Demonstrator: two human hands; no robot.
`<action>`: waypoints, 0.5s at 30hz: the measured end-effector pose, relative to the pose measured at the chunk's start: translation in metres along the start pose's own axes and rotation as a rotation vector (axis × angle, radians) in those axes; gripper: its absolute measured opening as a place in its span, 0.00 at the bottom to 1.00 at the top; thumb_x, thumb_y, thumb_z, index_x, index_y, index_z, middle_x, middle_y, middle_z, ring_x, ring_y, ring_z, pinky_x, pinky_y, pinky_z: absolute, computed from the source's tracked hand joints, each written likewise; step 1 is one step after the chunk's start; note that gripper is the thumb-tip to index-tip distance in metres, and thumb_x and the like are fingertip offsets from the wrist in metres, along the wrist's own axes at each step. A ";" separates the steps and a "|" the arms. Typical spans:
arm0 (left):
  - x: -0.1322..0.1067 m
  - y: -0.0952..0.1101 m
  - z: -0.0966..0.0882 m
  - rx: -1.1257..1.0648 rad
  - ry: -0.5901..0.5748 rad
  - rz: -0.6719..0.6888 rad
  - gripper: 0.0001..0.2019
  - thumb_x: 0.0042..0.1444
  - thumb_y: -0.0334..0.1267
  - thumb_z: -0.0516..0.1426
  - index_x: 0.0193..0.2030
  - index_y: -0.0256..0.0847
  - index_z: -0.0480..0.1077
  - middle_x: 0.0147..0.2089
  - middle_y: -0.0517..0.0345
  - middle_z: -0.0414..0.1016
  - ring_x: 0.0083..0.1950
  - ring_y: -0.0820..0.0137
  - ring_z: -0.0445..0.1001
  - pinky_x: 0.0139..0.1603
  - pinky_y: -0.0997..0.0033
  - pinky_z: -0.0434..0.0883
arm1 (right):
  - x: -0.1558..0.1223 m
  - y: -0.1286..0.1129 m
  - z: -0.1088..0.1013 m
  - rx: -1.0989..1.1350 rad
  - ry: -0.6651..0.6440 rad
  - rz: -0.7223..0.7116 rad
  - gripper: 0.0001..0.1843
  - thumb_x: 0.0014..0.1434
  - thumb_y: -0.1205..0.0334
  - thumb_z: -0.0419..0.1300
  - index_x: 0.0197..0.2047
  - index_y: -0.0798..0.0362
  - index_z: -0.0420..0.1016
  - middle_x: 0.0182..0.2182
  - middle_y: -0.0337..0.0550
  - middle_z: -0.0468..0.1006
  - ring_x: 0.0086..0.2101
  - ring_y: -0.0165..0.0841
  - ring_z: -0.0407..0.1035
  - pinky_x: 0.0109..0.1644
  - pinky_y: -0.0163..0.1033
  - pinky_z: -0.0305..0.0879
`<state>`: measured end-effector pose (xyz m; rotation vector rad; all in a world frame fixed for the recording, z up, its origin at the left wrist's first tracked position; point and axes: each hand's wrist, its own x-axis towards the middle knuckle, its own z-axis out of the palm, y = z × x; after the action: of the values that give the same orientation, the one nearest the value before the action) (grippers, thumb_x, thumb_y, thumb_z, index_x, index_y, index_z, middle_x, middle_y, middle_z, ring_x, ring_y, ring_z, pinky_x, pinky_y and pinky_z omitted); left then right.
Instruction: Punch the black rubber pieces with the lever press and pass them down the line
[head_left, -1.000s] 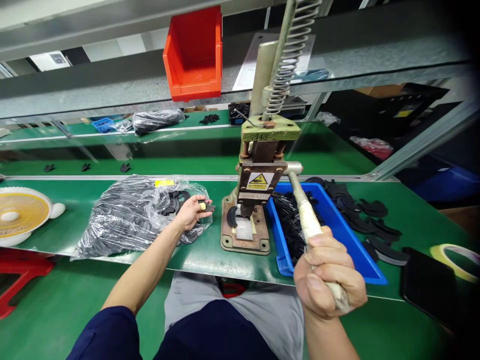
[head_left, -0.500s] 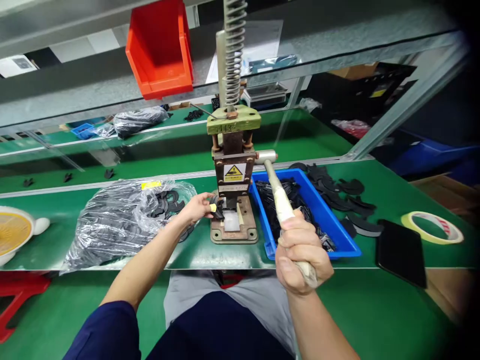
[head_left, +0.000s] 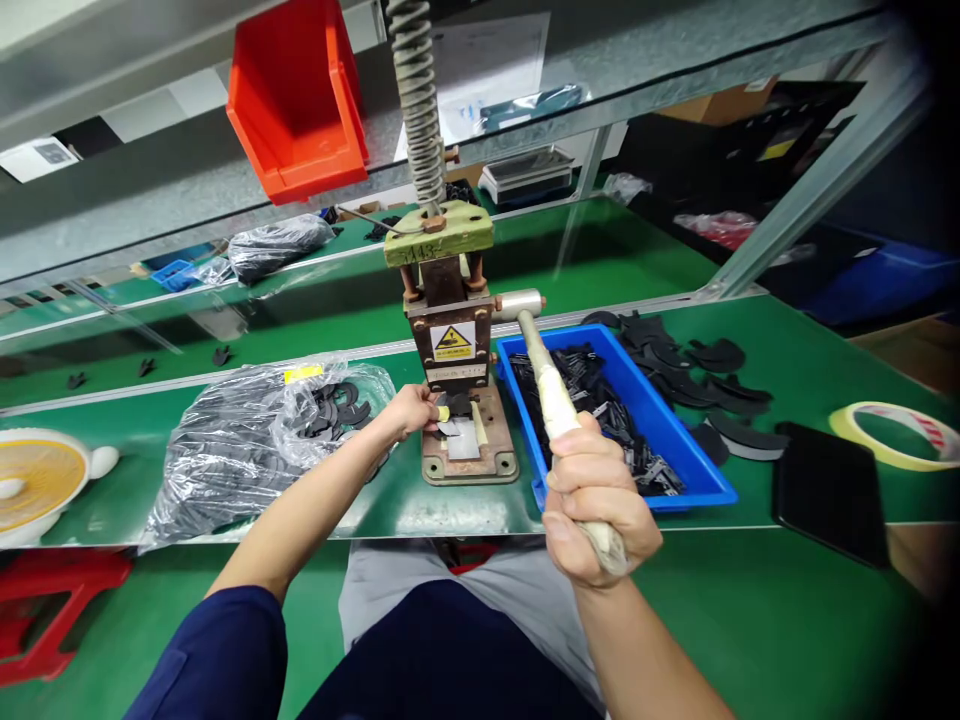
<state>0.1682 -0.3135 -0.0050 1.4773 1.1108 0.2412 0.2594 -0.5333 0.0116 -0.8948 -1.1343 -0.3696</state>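
Observation:
A hand-operated arbor press (head_left: 452,375) with a tall spring and a warning label stands in front of me. My right hand (head_left: 602,505) is wrapped round its tape-covered lever (head_left: 553,395), which slants down toward me. At the press base, my left hand (head_left: 412,411) pinches a small black part (head_left: 457,405) under the ram. Yellow shows at the fingertips, and the fingers partly hide the part. Left of the press lies a clear plastic bag (head_left: 232,450) of black curved pieces. A blue bin (head_left: 667,440) holding many small black parts is right of the press.
Loose black curved pieces (head_left: 660,360) lie beyond the blue bin, with a tape roll (head_left: 900,437) and a black flat object (head_left: 829,495) at right. A red bin (head_left: 296,100) hangs overhead from the shelf. A white round-rimmed object (head_left: 45,480) sits far left.
My left hand has moved the black part further in under the ram. My right hand stays on the lever, whose angle looks nearly the same. The camera view has shifted slightly.

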 end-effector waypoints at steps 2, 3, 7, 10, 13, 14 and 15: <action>0.000 0.004 0.001 0.050 0.010 -0.012 0.15 0.41 0.15 0.61 0.22 0.37 0.62 0.18 0.71 0.60 0.18 0.81 0.64 0.19 0.83 0.69 | -0.001 0.000 0.000 -0.003 0.004 0.007 0.08 0.48 0.69 0.61 0.31 0.48 0.66 0.29 0.35 0.72 0.39 0.37 0.70 0.59 0.62 0.66; 0.001 0.006 0.002 0.077 0.013 -0.029 0.15 0.41 0.15 0.61 0.22 0.37 0.63 0.17 0.71 0.60 0.18 0.80 0.64 0.18 0.83 0.68 | -0.001 -0.001 0.000 -0.006 0.005 0.012 0.08 0.48 0.69 0.61 0.31 0.47 0.66 0.29 0.35 0.72 0.39 0.37 0.70 0.59 0.63 0.66; 0.008 0.011 0.004 0.182 -0.013 -0.141 0.11 0.43 0.17 0.61 0.27 0.35 0.69 0.17 0.68 0.65 0.17 0.75 0.68 0.18 0.80 0.67 | -0.001 -0.004 -0.002 -0.004 0.007 0.028 0.08 0.48 0.68 0.61 0.30 0.48 0.66 0.28 0.36 0.72 0.38 0.37 0.69 0.59 0.64 0.65; 0.017 0.011 0.007 0.254 -0.041 -0.199 0.10 0.43 0.18 0.62 0.29 0.35 0.72 0.17 0.66 0.68 0.16 0.73 0.69 0.18 0.79 0.68 | 0.000 -0.006 -0.002 0.006 0.010 0.034 0.07 0.49 0.67 0.61 0.29 0.48 0.66 0.28 0.35 0.71 0.38 0.36 0.70 0.60 0.61 0.65; 0.024 0.010 0.011 0.273 -0.051 -0.272 0.09 0.43 0.18 0.62 0.30 0.34 0.74 0.16 0.65 0.67 0.17 0.73 0.70 0.20 0.79 0.70 | 0.001 -0.005 0.000 0.003 0.030 0.036 0.06 0.52 0.64 0.60 0.28 0.48 0.65 0.28 0.35 0.70 0.38 0.35 0.71 0.60 0.57 0.66; 0.026 0.009 0.012 0.275 -0.051 -0.292 0.09 0.44 0.18 0.62 0.30 0.33 0.74 0.16 0.65 0.67 0.17 0.73 0.70 0.21 0.78 0.70 | 0.000 -0.005 0.001 0.001 0.043 0.036 0.06 0.53 0.64 0.60 0.28 0.48 0.65 0.27 0.34 0.70 0.38 0.34 0.71 0.61 0.57 0.66; 0.026 0.009 0.012 0.275 -0.051 -0.302 0.09 0.44 0.18 0.62 0.30 0.33 0.74 0.16 0.64 0.68 0.18 0.73 0.71 0.22 0.77 0.71 | 0.000 -0.004 0.002 -0.003 0.055 0.032 0.06 0.53 0.63 0.60 0.28 0.48 0.65 0.27 0.33 0.70 0.38 0.34 0.71 0.61 0.56 0.66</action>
<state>0.1948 -0.3007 -0.0124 1.5200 1.3471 -0.1654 0.2557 -0.5342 0.0139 -0.8997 -1.0677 -0.3674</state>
